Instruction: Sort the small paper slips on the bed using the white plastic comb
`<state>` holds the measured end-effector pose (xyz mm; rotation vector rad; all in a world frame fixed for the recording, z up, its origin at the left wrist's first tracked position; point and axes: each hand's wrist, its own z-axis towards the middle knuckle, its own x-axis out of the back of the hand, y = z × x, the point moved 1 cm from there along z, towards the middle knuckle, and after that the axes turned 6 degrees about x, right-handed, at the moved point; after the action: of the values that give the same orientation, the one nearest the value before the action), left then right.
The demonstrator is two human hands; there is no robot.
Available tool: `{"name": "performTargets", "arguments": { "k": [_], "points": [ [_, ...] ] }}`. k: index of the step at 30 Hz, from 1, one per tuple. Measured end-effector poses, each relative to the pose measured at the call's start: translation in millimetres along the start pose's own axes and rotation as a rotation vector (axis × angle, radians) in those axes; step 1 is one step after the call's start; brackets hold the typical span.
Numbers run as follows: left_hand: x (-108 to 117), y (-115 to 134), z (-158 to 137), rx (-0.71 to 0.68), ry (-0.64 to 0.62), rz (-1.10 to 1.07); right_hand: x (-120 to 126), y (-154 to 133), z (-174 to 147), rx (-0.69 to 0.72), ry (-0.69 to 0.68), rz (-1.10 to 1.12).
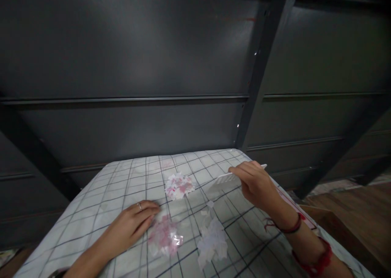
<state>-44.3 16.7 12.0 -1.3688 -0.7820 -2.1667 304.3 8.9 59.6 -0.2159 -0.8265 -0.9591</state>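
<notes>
Pile of pink scraps [165, 235] lies beside the loosely curled left hand [139, 217]; well apart, the right hand [253, 182] pinches a white piece [225, 176] over the cloth [122, 188].

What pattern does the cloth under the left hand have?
The cloth is whitish with dark crossing lines, best seen in the head view.

The right hand [255, 185] hides part of the white slotted piece [226, 178].
</notes>
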Motion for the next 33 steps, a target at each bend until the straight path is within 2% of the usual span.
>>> {"name": "performTargets", "arguments": {
  "k": [5, 9, 18, 26, 30, 33],
  "points": [
    [-1.0, -0.8, 0.7, -0.005, -0.004, -0.009, -1.0, -3.2, 0.3, 0.039, -0.017, 0.079],
    [-1.4, -1.0, 0.5, -0.008, 0.012, -0.001, -4.1, -9.9, 0.7, 0.105, 0.051, 0.19],
    [-0.4, 0.4, -0.2, -0.008, 0.004, 0.011, -23.0, -21.8, 3.1, 0.06, 0.017, 0.053],
    [-1.5, -1.3, -2.4, -0.002, 0.01, 0.018, -18.7, -32.7, 12.4, 0.173, -0.053, 0.017],
    [-1.1, -1.1, -1.7, -0.002, 0.013, 0.013, -16.5, -29.5, 9.2, 0.176, 0.02, 0.024],
    [-1.2, -1.3, -1.5, 0.001, 0.01, 0.002, -11.0, -21.9, 6.6, 0.124, 0.045, -0.019]
  ]
}}
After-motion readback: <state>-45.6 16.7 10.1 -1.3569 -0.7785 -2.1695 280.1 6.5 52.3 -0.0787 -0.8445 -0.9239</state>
